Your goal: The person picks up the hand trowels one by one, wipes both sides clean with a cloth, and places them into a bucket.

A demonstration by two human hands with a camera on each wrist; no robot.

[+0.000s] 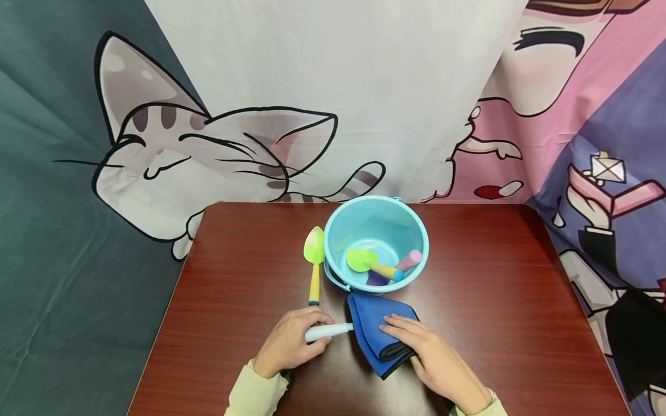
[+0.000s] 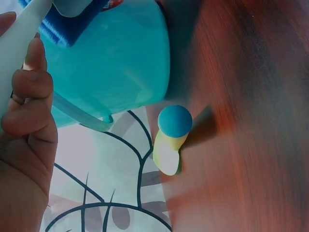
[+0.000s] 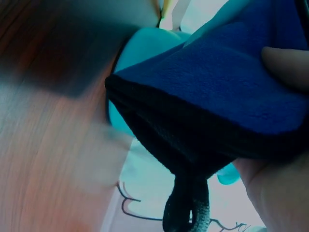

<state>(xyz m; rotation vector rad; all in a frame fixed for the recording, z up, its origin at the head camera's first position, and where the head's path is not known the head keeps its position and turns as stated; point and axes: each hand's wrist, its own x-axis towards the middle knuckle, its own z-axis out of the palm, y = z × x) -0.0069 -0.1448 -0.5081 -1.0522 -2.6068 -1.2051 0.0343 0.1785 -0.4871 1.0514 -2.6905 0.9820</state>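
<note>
My left hand grips the pale handle of a tool whose far end is hidden by a folded blue cloth with black edging. In the left wrist view, a greyish rounded part of this tool shows against the cloth. My right hand holds the cloth, its fingers spread over the top and the thumb beneath. Seen from the right wrist, the cloth hangs in folds with a black loop at its corner. Both hands are over the table, just in front of a light blue bucket.
Inside the bucket lie a green-and-yellow toy shovel and a purple toy with a pink handle. Left of the bucket, a yellow-handled toy spade lies on the brown table. A printed curtain hangs behind the table.
</note>
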